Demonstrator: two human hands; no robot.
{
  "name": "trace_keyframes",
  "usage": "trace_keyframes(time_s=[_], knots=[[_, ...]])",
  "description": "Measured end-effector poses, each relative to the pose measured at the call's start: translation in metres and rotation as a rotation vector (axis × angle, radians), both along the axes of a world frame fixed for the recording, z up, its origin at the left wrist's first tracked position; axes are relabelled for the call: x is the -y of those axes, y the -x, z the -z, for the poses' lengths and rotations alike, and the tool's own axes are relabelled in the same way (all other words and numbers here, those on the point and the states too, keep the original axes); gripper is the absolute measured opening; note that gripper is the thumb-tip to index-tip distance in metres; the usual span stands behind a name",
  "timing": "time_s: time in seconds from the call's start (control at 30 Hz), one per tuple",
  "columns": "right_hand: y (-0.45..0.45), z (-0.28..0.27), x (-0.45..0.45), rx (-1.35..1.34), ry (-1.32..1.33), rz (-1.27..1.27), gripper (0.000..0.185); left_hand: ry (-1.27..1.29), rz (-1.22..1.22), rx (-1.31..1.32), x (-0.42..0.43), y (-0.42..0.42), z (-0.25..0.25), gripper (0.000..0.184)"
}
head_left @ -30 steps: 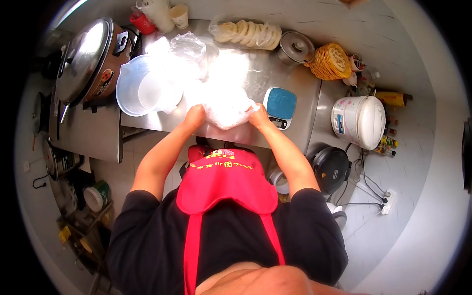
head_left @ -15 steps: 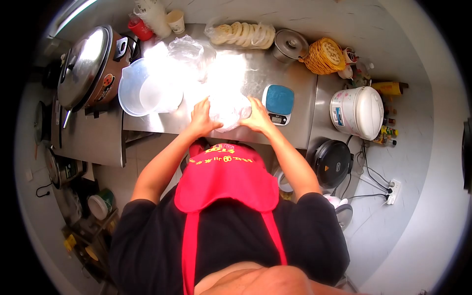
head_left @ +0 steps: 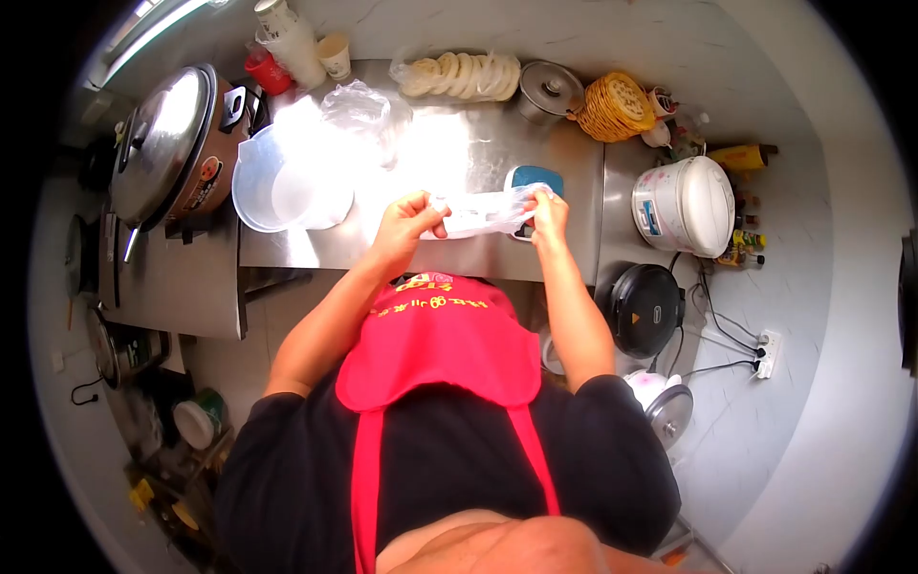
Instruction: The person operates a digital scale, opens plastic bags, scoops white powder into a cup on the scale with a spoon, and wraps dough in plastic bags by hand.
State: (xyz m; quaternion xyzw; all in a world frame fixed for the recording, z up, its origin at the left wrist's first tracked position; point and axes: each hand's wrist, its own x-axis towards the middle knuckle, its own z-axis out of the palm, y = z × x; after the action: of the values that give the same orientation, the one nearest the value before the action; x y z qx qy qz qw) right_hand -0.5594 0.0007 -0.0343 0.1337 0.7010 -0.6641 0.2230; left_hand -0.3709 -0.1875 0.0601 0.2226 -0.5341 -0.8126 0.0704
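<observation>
Head view, landmark: it's the blue-topped scale (head_left: 537,176) on the steel table (head_left: 564,247), partly covered by the right hand and the film.
Left hand (head_left: 413,228): here it is, left of the scale, fingers curled nearly closed, the thumb and fingertips pinching the left end of the clear plastic (head_left: 483,212).
Right hand (head_left: 548,214): right at the scale's near side, thumb and fingers pinched together on the other end of the plastic.
Clear plastic: stretched between the 2 hands, thin and crinkled, running left from the scale and overlapping its near part in view; whether it touches the scale, I cannot tell.
Left of the scale: a translucent tub (head_left: 256,191), and behind the tub's right side a crumpled clear bag (head_left: 359,103), washed out by glare.
Far left of the scale: 1 big brown cooker (head_left: 203,177) with a steel lid (head_left: 158,143).
Beyond the scale: pale flat rounds (head_left: 459,75) in a clear wrapper, then a lidded steel pot (head_left: 552,91), and a yellow-orange woven-looking stack (head_left: 617,105) farther right.
Right of the scale: a white rice cooker (head_left: 684,208), lid closed, and nearer the person a round black appliance (head_left: 645,311).
Far left, beyond the scale: a red cup (head_left: 268,72) and 1 paper cup (head_left: 335,57).
</observation>
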Motion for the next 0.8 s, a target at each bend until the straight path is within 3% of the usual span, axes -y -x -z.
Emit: trace_keyframes(time_s=[0.07, 0.17, 0.2, 0.27, 0.33, 0.4, 0.47, 0.53, 0.57, 0.63, 0.67, 0.73, 0.77, 0.8], knots=[[-0.001, -0.003, -0.005, 0.002, -0.07, -0.092, 0.017, -0.081, -0.157, -0.03, 0.01, -0.009, 0.015, 0.014], [-0.034, -0.036, 0.035, -0.258, -0.18, -0.537, 0.012, 0.039, -0.228, 0.16, 0.042, -0.014, 0.047, 0.018], [-0.058, -0.091, 0.055, -0.195, -0.274, -0.625, 0.008, 0.08, -0.2, 0.205, 0.045, -0.017, 0.053, 0.019], [-0.074, -0.083, 0.073, -0.252, -0.049, -0.65, 0.01, 0.075, -0.202, 0.212, 0.041, -0.019, 0.041, 0.019], [-0.064, -0.083, 0.07, -0.204, -0.002, -0.615, 0.014, 0.069, -0.202, 0.224, 0.039, -0.021, 0.042, 0.019], [-0.023, -0.036, 0.041, -0.275, -0.336, -0.608, 0.019, 0.01, -0.203, 0.161, 0.039, -0.017, 0.056, 0.017], [0.003, -0.001, -0.006, -0.372, -0.657, -0.776, 0.03, -0.023, -0.163, 0.106, 0.026, -0.011, 0.051, 0.019], [-0.008, -0.039, -0.016, -0.041, -0.688, -0.721, 0.027, -0.14, -0.066, 0.054, 0.011, -0.011, 0.016, 0.02], [-0.012, -0.042, -0.016, -0.03, -0.692, -0.721, 0.027, -0.147, -0.063, 0.062, 0.013, -0.013, 0.022, 0.02], [-0.019, -0.05, -0.003, -0.014, -0.048, -0.586, 0.019, -0.073, -0.104, 0.08, 0.025, -0.008, 0.033, 0.023], [-0.028, -0.056, 0.01, -0.124, 0.036, -0.564, 0.017, -0.014, -0.126, 0.121, 0.03, -0.007, 0.032, 0.025], [-0.045, -0.065, 0.032, -0.163, -0.041, -0.621, 0.018, 0.103, -0.084, 0.184, 0.037, -0.014, 0.041, 0.025], [-0.048, -0.075, 0.037, -0.227, -0.333, -0.68, 0.018, 0.107, -0.083, 0.189, 0.036, -0.015, 0.042, 0.025], [-0.053, -0.072, 0.034, -0.218, -0.33, -0.682, 0.018, 0.098, -0.082, 0.194, 0.031, -0.016, 0.036, 0.024]])
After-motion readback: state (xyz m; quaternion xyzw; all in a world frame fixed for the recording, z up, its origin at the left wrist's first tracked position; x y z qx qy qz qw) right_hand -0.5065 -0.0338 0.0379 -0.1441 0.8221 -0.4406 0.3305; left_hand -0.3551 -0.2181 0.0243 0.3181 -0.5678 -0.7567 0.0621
